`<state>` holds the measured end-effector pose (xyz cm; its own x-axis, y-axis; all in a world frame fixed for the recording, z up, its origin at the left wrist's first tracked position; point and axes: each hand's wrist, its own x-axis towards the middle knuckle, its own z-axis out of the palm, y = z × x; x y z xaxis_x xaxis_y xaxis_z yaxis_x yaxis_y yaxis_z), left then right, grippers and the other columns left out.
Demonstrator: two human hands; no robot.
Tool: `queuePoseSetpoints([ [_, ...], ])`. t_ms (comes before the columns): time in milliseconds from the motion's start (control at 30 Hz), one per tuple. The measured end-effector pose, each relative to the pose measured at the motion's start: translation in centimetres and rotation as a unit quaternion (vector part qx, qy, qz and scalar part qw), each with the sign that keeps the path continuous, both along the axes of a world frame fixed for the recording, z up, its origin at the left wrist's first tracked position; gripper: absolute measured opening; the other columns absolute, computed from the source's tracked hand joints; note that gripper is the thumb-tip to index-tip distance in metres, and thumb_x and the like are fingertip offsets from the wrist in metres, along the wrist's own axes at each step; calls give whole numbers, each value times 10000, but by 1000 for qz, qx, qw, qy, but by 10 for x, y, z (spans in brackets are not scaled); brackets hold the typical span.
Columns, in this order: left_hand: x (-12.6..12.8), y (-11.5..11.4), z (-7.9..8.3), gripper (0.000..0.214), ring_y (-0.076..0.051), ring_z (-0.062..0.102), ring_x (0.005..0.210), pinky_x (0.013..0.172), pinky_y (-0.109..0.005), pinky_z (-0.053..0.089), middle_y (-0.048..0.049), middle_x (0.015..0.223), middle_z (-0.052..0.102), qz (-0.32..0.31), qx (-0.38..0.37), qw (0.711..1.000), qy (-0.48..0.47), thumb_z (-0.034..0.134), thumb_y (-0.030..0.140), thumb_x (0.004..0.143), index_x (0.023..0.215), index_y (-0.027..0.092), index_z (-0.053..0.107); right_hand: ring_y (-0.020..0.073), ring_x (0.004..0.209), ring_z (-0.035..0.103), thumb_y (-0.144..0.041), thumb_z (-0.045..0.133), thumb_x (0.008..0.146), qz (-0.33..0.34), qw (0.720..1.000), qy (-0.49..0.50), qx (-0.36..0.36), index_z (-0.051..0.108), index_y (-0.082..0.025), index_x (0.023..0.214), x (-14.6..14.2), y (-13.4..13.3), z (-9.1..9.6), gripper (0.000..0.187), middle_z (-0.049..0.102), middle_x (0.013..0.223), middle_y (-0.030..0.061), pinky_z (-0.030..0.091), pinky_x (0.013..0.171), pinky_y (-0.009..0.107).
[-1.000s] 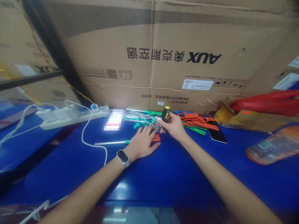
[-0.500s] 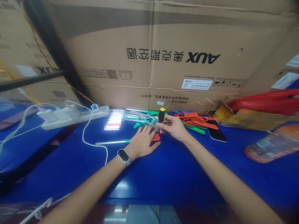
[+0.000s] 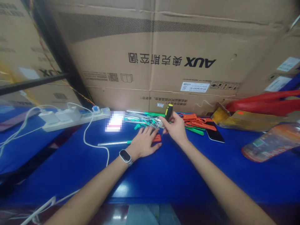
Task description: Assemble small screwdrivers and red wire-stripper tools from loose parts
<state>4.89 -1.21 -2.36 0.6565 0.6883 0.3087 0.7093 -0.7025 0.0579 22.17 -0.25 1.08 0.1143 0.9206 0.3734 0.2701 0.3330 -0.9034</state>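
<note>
My right thumb and forefinger pinch low on a black-and-yellow tool with a stubby handle, probably a screwdriver; it stands nearly upright, its top leaning slightly to the right. I judge that I grip it low for fine control, though its tip is lost among my fingers. The other fingers of my right hand curl beneath, and I cannot tell what they touch.

Just beside it, my left hand lies palm down, fingers stretched forward and slightly apart, likely to steady what is under it. From beneath it, a red-orange plastic end piece shows on the right, and a slim silver metal rod with a green sleeve on the left; my hand hides whether they join.

Past my fingertips lies a heap of silver rods with green plastic fittings, within easy reach. Flat orange plastic handles are stacked right of my right hand, seemingly sorted apart from the rods, partly over a black phone. Everything rests on the blue tabletop, against a large brown cardboard box with its lettering upside down
</note>
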Motion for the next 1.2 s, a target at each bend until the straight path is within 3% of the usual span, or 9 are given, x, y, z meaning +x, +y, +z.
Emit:
queuePoseSetpoints([
  [167,-3,2,13,534,-319,464,1219,1000,-486,377,-147,1345,516,-23,-32,998,-55,493,398,922,1399,161,443,133,421,498,-491,642,805,-36,978,-188,-83,360,-238,605,19,-15,-8,428,524,472,-40,327,442,240],
  [333,-33,7,37,245,-243,557,1032,936,-413,435,-67,1058,630,-31,-85,985,-149,493,153,823,1035,182,613,160,547,517,-454,638,796,-77,892,-411,-174,454,-220,554,31,-29,-21,383,577,561,12,269,500,258],
  [500,-66,12,38,213,-224,597,909,807,-349,479,-40,961,656,-13,-173,977,-123,682,336,799,967,207,664,159,512,513,-432,617,827,-59,861,-468,-188,475,-218,567,33,-33,-21,366,565,562,27,258,491,275],
  [633,-67,13,31,251,-226,619,870,745,-329,488,-56,947,666,4,-181,981,-75,719,359,792,984,198,691,176,495,498,-514,610,822,-74,859,-482,-157,532,-218,638,31,-36,-20,357,562,589,46,280,486,289],
  [733,-63,13,30,201,-204,632,807,707,-308,488,-65,932,672,-1,-186,980,-73,681,322,838,982,184,700,237,692,574,-436,630,804,-78,857,-508,-40,592,-206,831,25,-40,-15,235,624,811,98,380,582,323],
  [833,-63,14,32,210,-196,649,830,741,-304,491,-71,955,691,-40,-183,978,-90,620,318,898,1029,179,708,303,1039,543,-314,656,763,17,847,-521,105,601,-206,1053,16,-39,-7,314,606,1116,132,410,850,419],
  [900,-64,14,34,228,-196,654,856,760,-302,487,-65,959,710,-59,-175,978,-100,577,327,936,1053,184,710,316,1133,504,-327,667,777,84,834,-528,138,596,-211,1128,9,-35,-4,376,606,1179,127,343,965,474],
  [1000,-65,13,39,260,-194,657,862,769,-302,480,-54,966,729,-66,-155,980,-109,525,358,973,1062,195,708,279,1048,566,-318,593,897,133,824,-533,136,618,-202,1094,1,-24,-5,230,681,1056,100,317,976,475],
  [1200,-60,10,43,176,-224,626,930,839,-359,459,-50,962,701,-46,-56,992,-106,683,337,875,983,199,687,205,887,627,-231,543,949,136,865,-454,167,616,-193,1022,5,-16,-10,110,705,998,70,412,794,329],
])
